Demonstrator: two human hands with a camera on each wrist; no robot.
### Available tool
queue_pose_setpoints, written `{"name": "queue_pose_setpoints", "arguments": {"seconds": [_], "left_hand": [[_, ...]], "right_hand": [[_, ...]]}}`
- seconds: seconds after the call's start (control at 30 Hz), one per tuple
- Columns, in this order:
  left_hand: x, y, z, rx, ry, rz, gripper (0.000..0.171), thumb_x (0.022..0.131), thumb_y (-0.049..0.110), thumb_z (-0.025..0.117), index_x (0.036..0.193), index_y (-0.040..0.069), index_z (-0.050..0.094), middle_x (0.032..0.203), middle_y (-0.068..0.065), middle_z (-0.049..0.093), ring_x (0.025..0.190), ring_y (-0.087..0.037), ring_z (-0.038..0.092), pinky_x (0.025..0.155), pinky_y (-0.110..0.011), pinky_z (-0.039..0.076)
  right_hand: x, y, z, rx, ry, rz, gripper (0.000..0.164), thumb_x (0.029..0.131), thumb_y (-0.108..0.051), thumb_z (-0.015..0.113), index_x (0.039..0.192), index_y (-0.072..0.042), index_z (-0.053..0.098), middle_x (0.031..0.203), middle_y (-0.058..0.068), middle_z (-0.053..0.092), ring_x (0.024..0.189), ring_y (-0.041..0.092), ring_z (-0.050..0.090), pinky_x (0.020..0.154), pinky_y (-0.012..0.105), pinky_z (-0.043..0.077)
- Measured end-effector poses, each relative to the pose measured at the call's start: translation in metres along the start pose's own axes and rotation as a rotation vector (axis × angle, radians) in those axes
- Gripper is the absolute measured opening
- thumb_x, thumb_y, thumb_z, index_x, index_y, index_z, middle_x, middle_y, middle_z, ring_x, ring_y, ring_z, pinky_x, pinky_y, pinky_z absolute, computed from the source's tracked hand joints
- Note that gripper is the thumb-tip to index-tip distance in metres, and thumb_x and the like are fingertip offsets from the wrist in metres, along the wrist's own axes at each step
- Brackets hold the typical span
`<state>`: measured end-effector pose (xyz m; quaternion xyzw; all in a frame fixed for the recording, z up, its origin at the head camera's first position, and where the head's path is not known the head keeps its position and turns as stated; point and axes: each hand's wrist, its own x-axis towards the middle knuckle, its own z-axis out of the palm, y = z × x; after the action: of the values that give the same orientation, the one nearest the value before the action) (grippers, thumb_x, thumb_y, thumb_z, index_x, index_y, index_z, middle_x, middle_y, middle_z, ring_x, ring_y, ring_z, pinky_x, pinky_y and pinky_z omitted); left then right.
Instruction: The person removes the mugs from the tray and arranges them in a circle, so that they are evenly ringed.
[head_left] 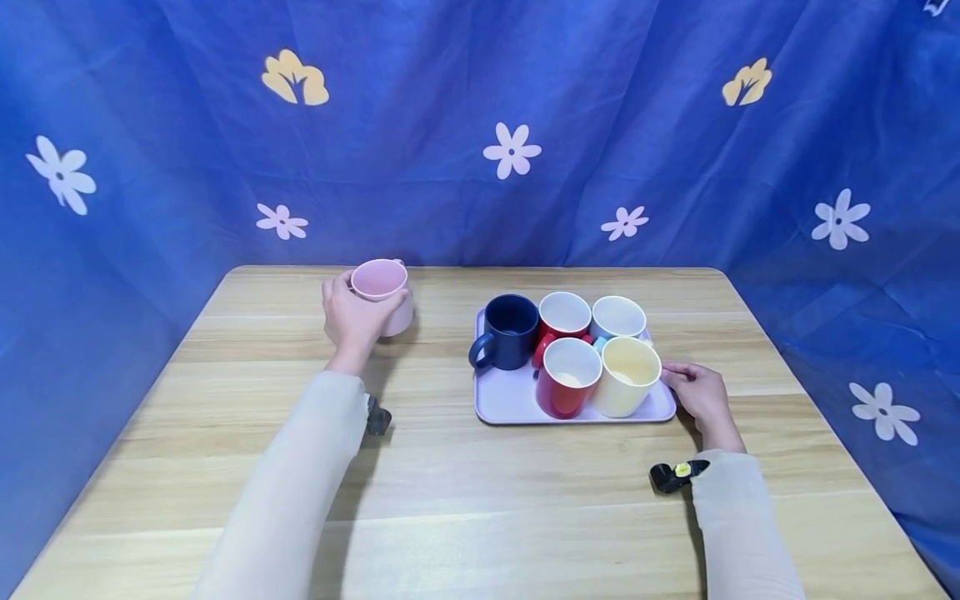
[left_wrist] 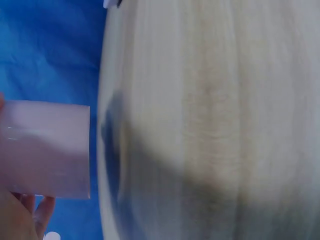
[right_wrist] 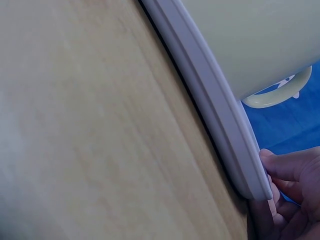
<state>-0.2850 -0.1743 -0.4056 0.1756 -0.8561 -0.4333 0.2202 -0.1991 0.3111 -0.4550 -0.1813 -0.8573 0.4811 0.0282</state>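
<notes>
Left hand: at the table's far left, this hand [head_left: 351,321] grips a pink mug [head_left: 380,279], thumb and fingers curled around its sides.
Pink mug: mouth upward, held just above the wood-grain table [head_left: 450,517], well apart from the tray and to its left.
Right hand: thumb and fingers of this hand [head_left: 701,393] pinch the right edge of a lilac tray [head_left: 504,400].
Lilac tray, back row: navy mug [head_left: 513,337], red mug [head_left: 564,313], pale blue mug [head_left: 619,317].
Lilac tray, front row: second red mug [head_left: 566,387] beside a cream mug [head_left: 626,379].
Backdrop: blue flowered curtain [head_left: 420,100].
</notes>
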Motion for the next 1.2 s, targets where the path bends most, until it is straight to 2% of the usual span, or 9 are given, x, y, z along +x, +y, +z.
{"name": "queue_pose_setpoints", "arguments": {"seconds": [0.2, 0.47, 0.83, 1.0, 1.2], "left_hand": [[0.002, -0.010, 0.004, 0.024, 0.009, -0.024, 0.090, 0.058, 0.055, 0.083, 0.130, 0.011, 0.050, 0.128, -0.006, 0.044, 0.117, -0.023, 0.048, 0.089, -0.047, 0.043], [0.003, -0.018, 0.005, 0.038, 0.009, -0.025, 0.091, 0.059, 0.055, 0.082, 0.130, 0.010, 0.049, 0.129, -0.007, 0.044, 0.117, -0.023, 0.048, 0.090, -0.046, 0.043], [0.000, -0.020, 0.006, 0.026, 0.003, -0.025, 0.090, 0.060, 0.052, 0.083, 0.132, 0.010, 0.048, 0.130, -0.007, 0.043, 0.117, -0.024, 0.047, 0.090, -0.046, 0.043], [-0.001, -0.020, 0.006, -0.003, -0.007, -0.023, 0.094, 0.060, 0.052, 0.084, 0.135, 0.011, 0.046, 0.131, -0.009, 0.041, 0.118, -0.025, 0.046, 0.091, -0.046, 0.043], [-0.005, -0.021, 0.005, -0.091, -0.011, -0.002, 0.105, 0.060, 0.049, 0.087, 0.141, 0.006, 0.037, 0.134, -0.014, 0.040, 0.121, -0.026, 0.044, 0.098, -0.042, 0.039]], "right_hand": [[0.001, -0.001, 0.003, 0.016, 0.001, 0.018, 0.033, 0.092, -0.016, 0.062, 0.118, 0.004, 0.063, 0.108, 0.014, 0.066, 0.085, 0.006, 0.055, 0.066, 0.013, 0.044], [0.002, 0.000, 0.003, 0.004, 0.011, 0.000, 0.033, 0.092, -0.017, 0.063, 0.117, 0.004, 0.064, 0.104, 0.011, 0.067, 0.082, 0.004, 0.054, 0.062, 0.012, 0.043], [0.002, -0.001, 0.002, 0.012, 0.001, 0.027, 0.033, 0.092, -0.016, 0.062, 0.118, 0.005, 0.063, 0.103, 0.012, 0.068, 0.083, 0.004, 0.055, 0.064, 0.012, 0.043], [0.001, -0.001, 0.003, 0.007, -0.006, 0.033, 0.033, 0.093, -0.017, 0.062, 0.118, 0.004, 0.063, 0.107, 0.014, 0.067, 0.087, 0.008, 0.056, 0.064, 0.011, 0.042], [0.002, 0.001, 0.001, -0.003, -0.012, 0.028, 0.035, 0.093, -0.018, 0.061, 0.120, 0.004, 0.062, 0.109, 0.016, 0.066, 0.094, 0.014, 0.057, 0.064, 0.011, 0.041]]}}
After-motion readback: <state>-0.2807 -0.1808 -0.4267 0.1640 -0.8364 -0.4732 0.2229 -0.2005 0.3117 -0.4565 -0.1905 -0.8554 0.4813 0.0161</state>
